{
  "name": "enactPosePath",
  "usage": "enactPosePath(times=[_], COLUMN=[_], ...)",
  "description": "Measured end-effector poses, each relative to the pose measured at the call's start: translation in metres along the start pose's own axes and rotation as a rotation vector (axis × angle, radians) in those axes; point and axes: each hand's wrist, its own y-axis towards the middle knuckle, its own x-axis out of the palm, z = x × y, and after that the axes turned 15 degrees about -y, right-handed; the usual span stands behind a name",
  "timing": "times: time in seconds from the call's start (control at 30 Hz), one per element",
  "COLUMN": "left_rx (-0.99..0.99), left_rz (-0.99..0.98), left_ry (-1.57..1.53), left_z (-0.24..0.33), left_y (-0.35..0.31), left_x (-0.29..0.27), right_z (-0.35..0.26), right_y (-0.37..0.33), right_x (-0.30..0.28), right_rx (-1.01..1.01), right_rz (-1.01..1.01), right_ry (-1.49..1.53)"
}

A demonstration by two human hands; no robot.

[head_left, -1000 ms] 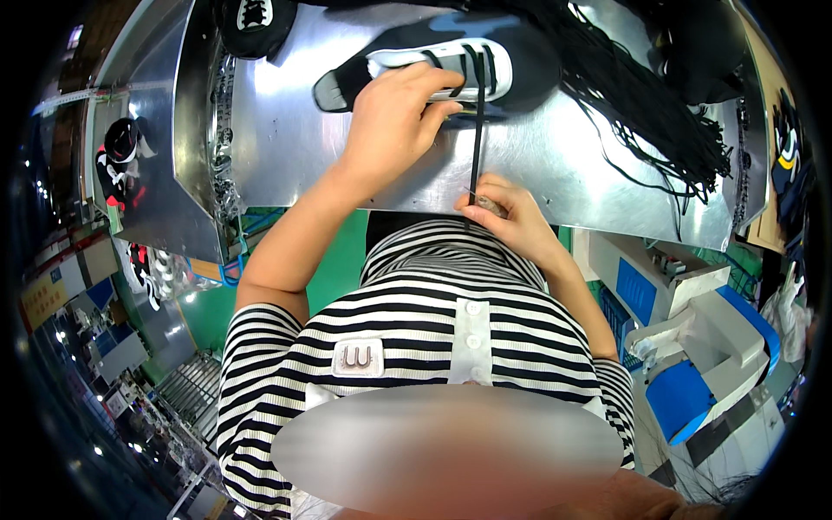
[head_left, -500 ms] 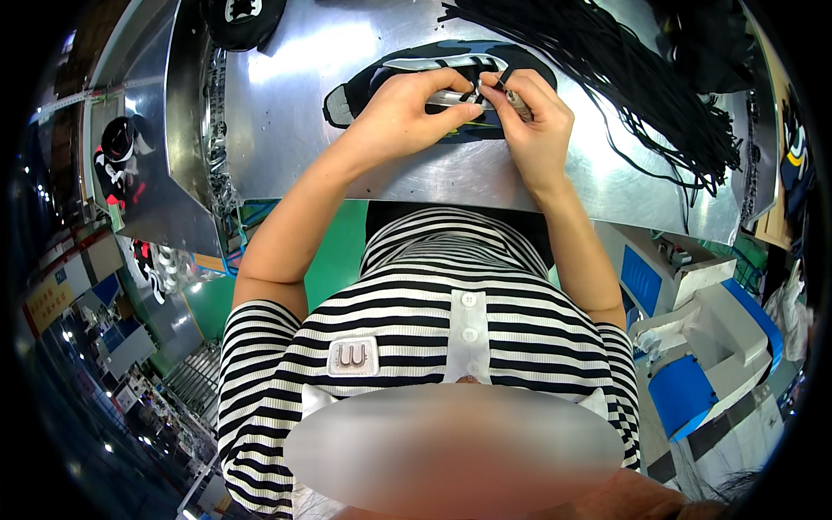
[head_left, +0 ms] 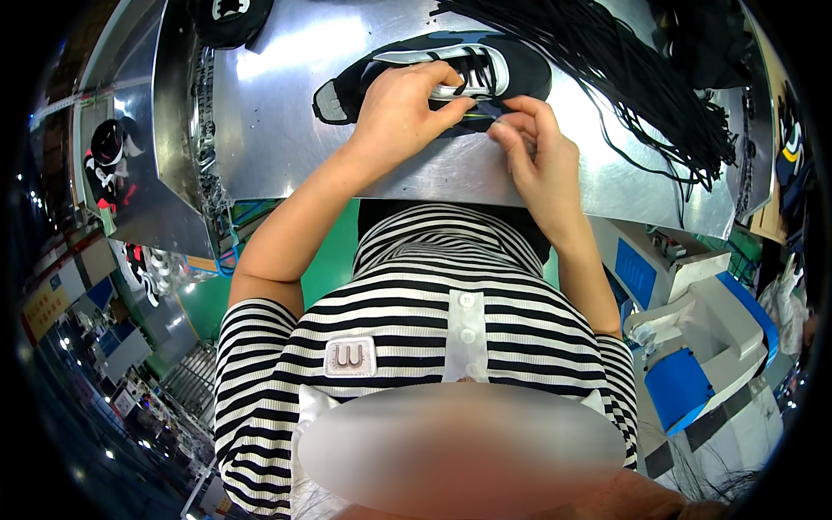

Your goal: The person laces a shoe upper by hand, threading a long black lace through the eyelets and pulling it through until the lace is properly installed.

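A black sneaker [head_left: 529, 69] with a pale lining lies on its sole on the metal table, its grey-patched end to the left. A black shoelace [head_left: 477, 74] crosses part of its opening. My left hand [head_left: 399, 108] is closed on the shoe's near side, its fingertips over the edge of the opening and its thumb lower down. Just off the near right side of the shoe, my right hand [head_left: 542, 152] has its thumb and fingers drawn together. What they pinch, if anything, is too blurred to make out.
A big bundle of black laces [head_left: 641, 95] spreads over the right of the metal table [head_left: 286, 113]. Another black shoe [head_left: 230, 22] stands at the far left. Beyond the table's left side are more shoes [head_left: 108, 160]. A grey and blue machine [head_left: 702, 338] stands at lower right.
My right hand has moved off the opening, toward me and slightly right. The pale-handled tool it held no longer shows. My left hand stays on the shoe, and more lacing is visible.
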Motion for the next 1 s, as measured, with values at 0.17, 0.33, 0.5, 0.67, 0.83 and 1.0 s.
enactPosePath(times=[0.17,0.33,0.5,0.67,0.83,1.0], left_rx=[0.020,0.077,0.110,0.372,0.570,0.626], left_rz=[0.017,-0.010,-0.062,0.028,0.063,0.147], left_ry=[0.002,-0.044,-0.041,0.284,0.292,0.356], left_z=[0.003,-0.002,0.007,0.006,0.004,-0.005], left_y=[0.000,-0.003,-0.019,-0.031,-0.029,-0.026], left_x=[0.001,0.006,0.014,0.008,0.010,0.011], right_z=[0.008,0.011,0.010,0.006,-0.018,-0.022], right_y=[0.006,0.008,0.011,-0.002,0.026,0.030], right_x=[0.006,0.013,0.031,-0.042,-0.039,-0.005], right_rx=[0.023,0.002,0.077,0.212,-0.511,-0.538], right_rz=[-0.034,0.016,0.024,-0.258,0.147,0.100], right_ry=[0.005,0.021,0.203,-0.192,-0.043,-0.662])
